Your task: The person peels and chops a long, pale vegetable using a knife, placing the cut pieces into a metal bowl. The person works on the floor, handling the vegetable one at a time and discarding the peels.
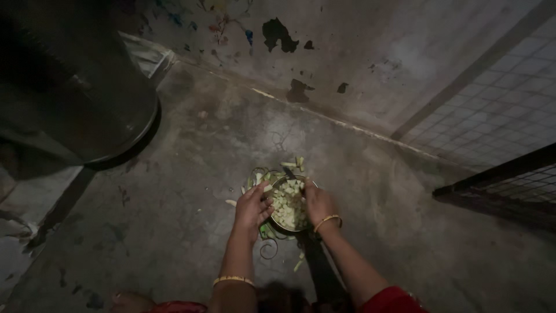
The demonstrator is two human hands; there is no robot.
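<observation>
A round metal bowl [279, 183] full of pale green chopped vegetable pieces [288, 206] sits on the concrete floor in front of me. My left hand [253, 207] rests on the bowl's left rim, fingers curled over the pieces. My right hand [319, 203] grips the right rim. Each wrist has a gold bangle. Green peels and scraps [292, 164] lie around the bowl, some behind it and some near my knees.
A large dark metal drum [75, 87] stands at the left. A stained wall [359, 52] rises behind. A wire mesh panel [498, 116] and dark frame [498, 185] stand at the right. Rough grey concrete floor [191, 174] all round.
</observation>
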